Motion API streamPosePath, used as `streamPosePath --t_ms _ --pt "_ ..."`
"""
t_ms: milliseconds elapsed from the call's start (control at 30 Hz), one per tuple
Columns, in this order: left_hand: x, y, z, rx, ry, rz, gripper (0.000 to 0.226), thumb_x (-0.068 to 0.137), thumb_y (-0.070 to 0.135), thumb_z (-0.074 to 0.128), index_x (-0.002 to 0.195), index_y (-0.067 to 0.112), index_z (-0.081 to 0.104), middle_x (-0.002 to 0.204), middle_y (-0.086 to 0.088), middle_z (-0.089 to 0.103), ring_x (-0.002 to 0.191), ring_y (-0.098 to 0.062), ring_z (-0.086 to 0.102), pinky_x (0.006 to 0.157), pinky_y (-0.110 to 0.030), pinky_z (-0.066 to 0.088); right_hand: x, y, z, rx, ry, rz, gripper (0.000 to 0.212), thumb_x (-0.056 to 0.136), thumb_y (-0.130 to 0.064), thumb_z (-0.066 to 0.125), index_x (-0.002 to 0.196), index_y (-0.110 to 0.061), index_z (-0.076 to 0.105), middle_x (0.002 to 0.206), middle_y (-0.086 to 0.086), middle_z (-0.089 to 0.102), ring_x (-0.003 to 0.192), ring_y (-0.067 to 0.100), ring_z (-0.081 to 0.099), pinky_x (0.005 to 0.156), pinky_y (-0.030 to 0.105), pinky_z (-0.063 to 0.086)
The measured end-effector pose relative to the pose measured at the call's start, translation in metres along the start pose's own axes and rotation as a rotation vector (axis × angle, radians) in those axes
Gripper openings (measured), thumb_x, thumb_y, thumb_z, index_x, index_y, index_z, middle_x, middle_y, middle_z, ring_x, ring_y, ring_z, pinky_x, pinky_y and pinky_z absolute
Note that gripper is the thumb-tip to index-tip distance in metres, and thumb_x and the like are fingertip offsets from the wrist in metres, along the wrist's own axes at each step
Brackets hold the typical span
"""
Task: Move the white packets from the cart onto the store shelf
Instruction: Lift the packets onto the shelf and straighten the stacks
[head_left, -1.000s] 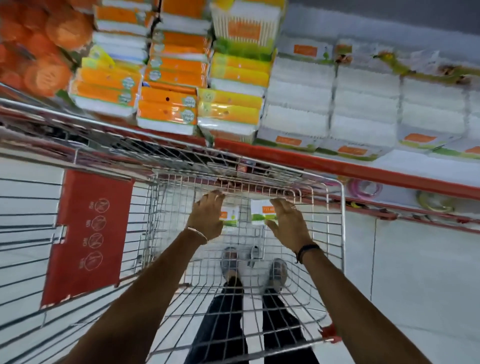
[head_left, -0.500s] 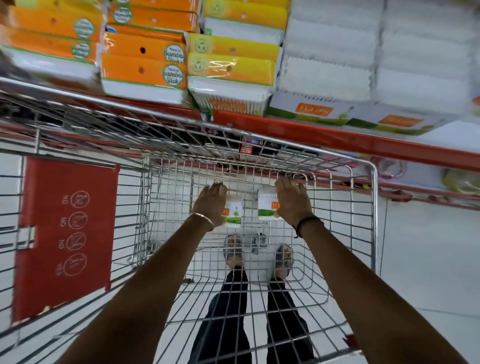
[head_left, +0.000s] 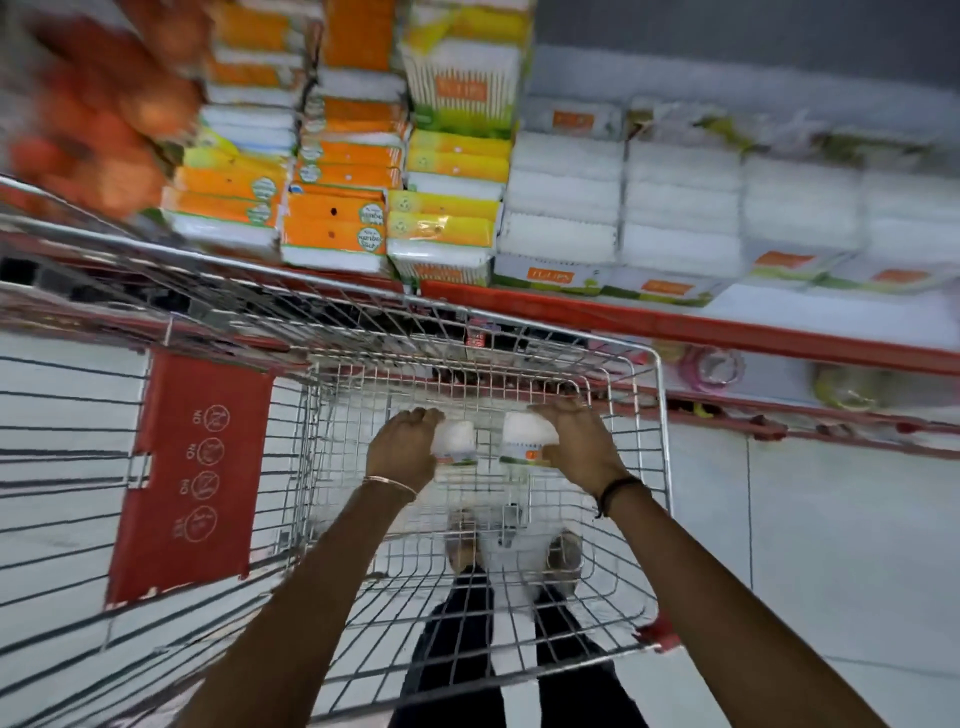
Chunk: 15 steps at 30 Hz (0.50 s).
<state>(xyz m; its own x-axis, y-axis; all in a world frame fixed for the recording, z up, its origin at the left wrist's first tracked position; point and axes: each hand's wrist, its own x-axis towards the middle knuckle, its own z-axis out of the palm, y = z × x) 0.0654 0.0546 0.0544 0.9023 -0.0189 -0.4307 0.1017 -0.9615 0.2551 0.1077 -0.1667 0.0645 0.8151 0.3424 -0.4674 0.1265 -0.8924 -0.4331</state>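
Observation:
Both my hands are down inside the wire cart, near its far wall. My left hand is closed around a white packet with an orange and green label. A second white packet of the same kind is gripped by my right hand. The two packets are side by side with a small gap between them, lifted a little off the cart floor. Beyond the cart runs the store shelf with its red front edge, carrying stacks of white packets.
Orange and yellow packs fill the shelf's left part, blurred orange goods lie further left. A red warning sign hangs on the cart's child-seat flap. My legs and shoes show through the cart floor. A lower shelf holds small items.
Both hands have closed on the packets and tilted them up so their white sides face me. The camera view has swung back, showing more of the shelf.

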Motion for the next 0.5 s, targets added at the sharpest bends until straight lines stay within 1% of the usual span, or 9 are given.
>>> streamPosePath --t_ms 133,167,233,300,367,433,500 --pt "-0.019 0.022 -0.045 -0.014 0.102 0.009 0.053 0.069 0.004 0.075 0.119 0.01 0.058 0.117 -0.012 0.063 0.105 -0.034 0.059 0.086 -0.043 0.054 -0.029 -0.017 -0.06 0.1 0.058 0.005 0.059 0.078 -0.009 0.073 0.132 -0.014 0.049 0.142 0.012 0.046 0.131 0.031 0.041 0.109 0.038 0.034" --pt "-0.026 0.03 -0.059 -0.017 0.13 0.017 0.051 0.068 0.003 0.076 0.116 0.008 0.06 0.116 -0.012 0.061 0.103 -0.034 0.06 0.084 -0.044 0.055 -0.037 -0.02 -0.076 0.129 0.081 0.006 0.06 0.075 -0.009 0.075 0.13 -0.015 0.051 0.141 0.012 0.047 0.131 0.031 0.041 0.109 0.04 0.035" --pt "-0.035 0.046 -0.083 -0.033 0.183 0.048 0.049 0.067 0.001 0.076 0.114 0.006 0.062 0.115 -0.013 0.058 0.101 -0.035 0.059 0.082 -0.044 0.057 -0.052 -0.022 -0.104 0.185 0.141 0.01 0.059 0.071 -0.01 0.078 0.125 -0.017 0.056 0.132 0.01 0.055 0.124 0.029 0.049 0.103 0.038 0.043" --pt "-0.043 0.065 -0.106 -0.025 0.209 0.084 0.053 0.07 0.007 0.077 0.121 0.008 0.059 0.117 -0.012 0.056 0.104 -0.033 0.057 0.082 -0.043 0.057 -0.066 -0.023 -0.13 0.185 0.186 -0.003 0.058 0.069 -0.01 0.079 0.123 -0.018 0.059 0.124 0.008 0.06 0.117 0.027 0.052 0.095 0.033 0.044" --pt "-0.05 0.088 -0.129 -0.02 0.211 0.119 0.057 0.074 0.012 0.075 0.127 0.012 0.054 0.118 -0.01 0.052 0.109 -0.031 0.053 0.084 -0.045 0.055 -0.082 -0.02 -0.159 0.146 0.239 -0.025 0.057 0.068 -0.011 0.079 0.122 -0.018 0.06 0.125 0.007 0.061 0.117 0.025 0.051 0.093 0.031 0.041" --pt "-0.055 0.113 -0.148 -0.022 0.227 0.154 0.059 0.075 0.012 0.074 0.129 0.013 0.052 0.118 -0.009 0.05 0.112 -0.029 0.051 0.085 -0.045 0.054 -0.097 -0.011 -0.184 0.168 0.276 -0.028 0.058 0.067 -0.01 0.08 0.121 -0.018 0.06 0.125 0.009 0.06 0.118 0.027 0.049 0.096 0.033 0.04" --pt "-0.057 0.138 -0.164 -0.01 0.258 0.191 0.059 0.075 0.013 0.075 0.129 0.013 0.051 0.12 -0.009 0.05 0.114 -0.027 0.05 0.086 -0.042 0.054 -0.11 0.001 -0.205 0.172 0.298 -0.023 0.059 0.067 -0.01 0.081 0.121 -0.018 0.06 0.119 0.01 0.061 0.113 0.03 0.049 0.095 0.038 0.044"
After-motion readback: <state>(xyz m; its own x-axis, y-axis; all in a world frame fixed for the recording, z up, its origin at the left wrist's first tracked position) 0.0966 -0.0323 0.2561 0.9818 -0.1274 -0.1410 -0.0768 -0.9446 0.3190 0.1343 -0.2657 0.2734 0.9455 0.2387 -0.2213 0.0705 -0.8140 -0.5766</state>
